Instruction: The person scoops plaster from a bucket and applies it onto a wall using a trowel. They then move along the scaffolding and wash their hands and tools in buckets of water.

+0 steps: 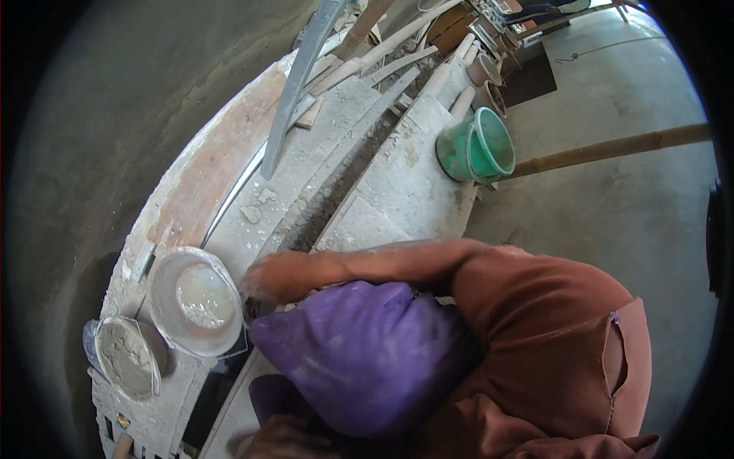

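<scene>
My right arm (405,260), in a reddish-brown sleeve with a torn seam, reaches across to the left over my bent knee (367,344) in purple cloth. My right hand (287,275) is smeared by motion beside the rim of a pale bucket (161,294) with cloudy white liquid (205,297) in it. Whether it holds anything cannot be made out. Next to that bucket stands a smaller bucket (159,348) of grey, mortar-like paste (126,359). At the bottom edge my left hand (283,440) shows dimly below the knees, its fingers blurred and partly cut off.
Dusty planks (375,206) with gaps between them form the platform. A green bucket (474,145) stands near its right edge, by a wooden pole (612,151). A long grey metal bar (298,84) and loose wood strips lie toward the far end. A grey wall (76,153) rises at left.
</scene>
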Demonstrator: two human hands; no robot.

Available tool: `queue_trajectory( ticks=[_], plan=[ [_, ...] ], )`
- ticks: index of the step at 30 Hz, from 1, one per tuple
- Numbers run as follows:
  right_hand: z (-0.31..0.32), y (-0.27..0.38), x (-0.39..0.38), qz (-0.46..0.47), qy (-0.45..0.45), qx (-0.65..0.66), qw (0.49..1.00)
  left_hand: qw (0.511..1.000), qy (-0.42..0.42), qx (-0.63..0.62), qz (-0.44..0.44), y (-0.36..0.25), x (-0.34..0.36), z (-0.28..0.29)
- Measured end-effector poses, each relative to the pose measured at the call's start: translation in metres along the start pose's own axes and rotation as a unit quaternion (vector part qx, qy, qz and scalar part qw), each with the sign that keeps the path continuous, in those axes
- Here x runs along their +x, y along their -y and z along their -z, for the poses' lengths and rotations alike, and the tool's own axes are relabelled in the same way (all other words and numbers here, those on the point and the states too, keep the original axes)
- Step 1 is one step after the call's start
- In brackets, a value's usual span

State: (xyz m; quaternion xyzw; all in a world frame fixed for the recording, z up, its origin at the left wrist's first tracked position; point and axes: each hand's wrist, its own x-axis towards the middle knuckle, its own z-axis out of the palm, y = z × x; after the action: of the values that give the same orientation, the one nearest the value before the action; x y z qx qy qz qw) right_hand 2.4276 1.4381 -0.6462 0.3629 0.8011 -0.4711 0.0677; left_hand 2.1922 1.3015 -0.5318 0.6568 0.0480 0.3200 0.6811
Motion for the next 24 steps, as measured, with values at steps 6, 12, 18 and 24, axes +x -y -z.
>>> queue_trajectory(
  ticks=[6,12,18,24],
  plan=[
    [0.045,0.020,-0.134,-0.109,-0.160,0.076,0.978,0.944,-0.154,-0.194,0.220,-0.073,0.018,-0.039],
    [0.070,0.041,-0.301,-0.342,-0.085,0.127,0.927,0.819,-0.208,-0.206,0.494,-0.128,0.106,-0.081],
    [0.084,0.076,-0.440,-0.426,-0.094,0.210,0.875,0.762,-0.294,-0.079,0.572,-0.168,0.165,-0.132],
    [0.112,0.119,-0.531,-0.511,-0.116,0.320,0.789,0.694,-0.419,-0.077,0.581,-0.187,0.213,-0.165]
  ],
)
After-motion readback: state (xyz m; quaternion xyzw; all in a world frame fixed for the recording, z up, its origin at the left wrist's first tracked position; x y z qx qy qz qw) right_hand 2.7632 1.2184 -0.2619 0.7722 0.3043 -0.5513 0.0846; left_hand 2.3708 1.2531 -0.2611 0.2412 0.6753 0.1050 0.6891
